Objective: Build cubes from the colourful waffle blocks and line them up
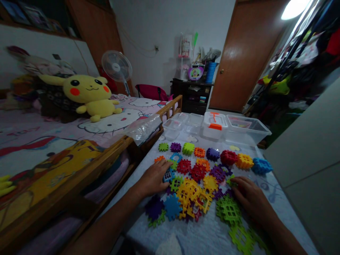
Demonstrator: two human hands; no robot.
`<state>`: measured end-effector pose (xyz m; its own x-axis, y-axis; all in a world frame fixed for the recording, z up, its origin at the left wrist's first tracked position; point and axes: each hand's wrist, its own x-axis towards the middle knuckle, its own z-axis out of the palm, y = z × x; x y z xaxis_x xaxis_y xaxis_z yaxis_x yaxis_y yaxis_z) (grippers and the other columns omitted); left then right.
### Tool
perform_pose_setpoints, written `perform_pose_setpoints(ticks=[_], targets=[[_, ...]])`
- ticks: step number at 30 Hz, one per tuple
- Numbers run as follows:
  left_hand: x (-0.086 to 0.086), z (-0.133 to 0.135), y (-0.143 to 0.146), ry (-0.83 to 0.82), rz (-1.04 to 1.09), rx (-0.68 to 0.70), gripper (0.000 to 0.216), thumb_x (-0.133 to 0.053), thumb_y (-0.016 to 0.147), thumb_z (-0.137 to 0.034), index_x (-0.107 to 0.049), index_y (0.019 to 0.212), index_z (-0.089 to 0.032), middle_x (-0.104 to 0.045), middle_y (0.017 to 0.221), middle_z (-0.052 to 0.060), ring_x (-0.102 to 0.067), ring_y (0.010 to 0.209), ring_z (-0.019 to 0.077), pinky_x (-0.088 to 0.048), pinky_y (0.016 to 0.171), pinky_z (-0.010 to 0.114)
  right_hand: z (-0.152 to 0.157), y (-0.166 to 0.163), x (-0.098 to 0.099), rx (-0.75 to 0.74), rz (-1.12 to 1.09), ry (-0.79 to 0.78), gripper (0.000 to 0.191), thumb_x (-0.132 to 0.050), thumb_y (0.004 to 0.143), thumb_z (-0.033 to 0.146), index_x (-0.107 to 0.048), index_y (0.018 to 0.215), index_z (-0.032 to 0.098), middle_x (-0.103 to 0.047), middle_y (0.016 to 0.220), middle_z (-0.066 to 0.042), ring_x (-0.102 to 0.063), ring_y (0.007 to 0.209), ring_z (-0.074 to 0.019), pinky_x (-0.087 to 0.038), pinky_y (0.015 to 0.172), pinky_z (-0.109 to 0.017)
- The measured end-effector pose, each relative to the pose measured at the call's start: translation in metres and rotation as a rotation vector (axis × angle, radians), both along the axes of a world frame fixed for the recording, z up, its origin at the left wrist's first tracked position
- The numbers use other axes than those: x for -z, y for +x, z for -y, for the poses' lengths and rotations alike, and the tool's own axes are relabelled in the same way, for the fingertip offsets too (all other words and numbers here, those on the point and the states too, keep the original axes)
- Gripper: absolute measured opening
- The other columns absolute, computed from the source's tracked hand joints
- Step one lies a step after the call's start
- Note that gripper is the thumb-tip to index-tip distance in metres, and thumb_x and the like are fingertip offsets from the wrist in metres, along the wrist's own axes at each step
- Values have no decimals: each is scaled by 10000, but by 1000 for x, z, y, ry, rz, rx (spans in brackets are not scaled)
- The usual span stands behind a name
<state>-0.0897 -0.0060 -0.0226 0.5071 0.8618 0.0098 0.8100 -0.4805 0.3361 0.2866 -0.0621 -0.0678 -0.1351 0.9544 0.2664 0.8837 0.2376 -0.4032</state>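
Yellow pieces point(189, 191) heaped mid-clock on worktop point(204, 235); right hand point(251, 196), three o'clock, half-curled at green piece point(231, 179), left hand point(155, 177), ten o'clock, loosely spread at blue piece point(168, 175), grips unclear; careless reach could scatter blue stack point(261, 165), two o'clock

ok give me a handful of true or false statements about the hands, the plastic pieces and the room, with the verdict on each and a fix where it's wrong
1. The left hand is at a blue lattice piece. True.
2. The rightmost stack in the back row of interlocking pieces is red. False: it is blue.
3. The right hand is beside green lattice pieces. True.
4. The fan stands right of the wooden door. False: it stands left of it.
5. The Pikachu plush sits on the bed. True.
6. The clear box with an orange handle is on the bed. False: it is on the cloth-covered table.
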Motion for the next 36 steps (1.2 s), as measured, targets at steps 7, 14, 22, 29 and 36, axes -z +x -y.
perform_pose_setpoints(ticks=[7, 14, 22, 29, 36], targets=[[1, 2, -4, 93, 99, -22, 725, -629, 694, -203, -389, 1378, -188, -498, 1397, 125, -455, 1295, 280, -327, 1120, 440, 1, 0, 0, -13, -14, -12, 297, -468, 876, 355, -680, 1017, 202, -679, 1065, -106, -639, 968, -254, -527, 863, -411], [-4, 10, 12, -75, 244, 149, 654, -674, 781, -314, -404, 1373, -254, -474, 1429, 83, -443, 1308, 239, -348, 1104, 400, -1, 1, 2, -2, 5, -11, 331, -465, 864, 368, -678, 1031, 178, -674, 1063, -118, -640, 965, -255, -525, 864, -413], [-16, 44, 4, -67, 207, 110, 556, -730, 721, -488, -542, 1173, -225, -560, 1218, 86, -497, 1164, 268, -389, 1027, 417, 0, 0, 1, -3, -4, 7, 313, -477, 856, 359, -681, 1018, 186, -679, 1052, -111, -643, 954, -251, -527, 851, -400], [5, 69, 10, -117, 109, 105, 754, -793, 607, -431, -472, 1267, -256, -517, 1279, 94, -468, 1187, 315, -363, 1045, 475, 0, -1, -1, 6, -14, 14, 306, -482, 844, 366, -683, 1004, 198, -681, 1031, -104, -640, 936, -252, -526, 839, -405], [-1, 54, 24, -78, 176, 168, 757, -644, 712, -194, -340, 1404, -236, -453, 1412, 103, -385, 1318, 286, -265, 1140, 473, 1, -1, -1, 5, -7, 4, 309, -479, 851, 358, -681, 1013, 190, -677, 1040, -99, -639, 923, -244, -530, 825, -393]])
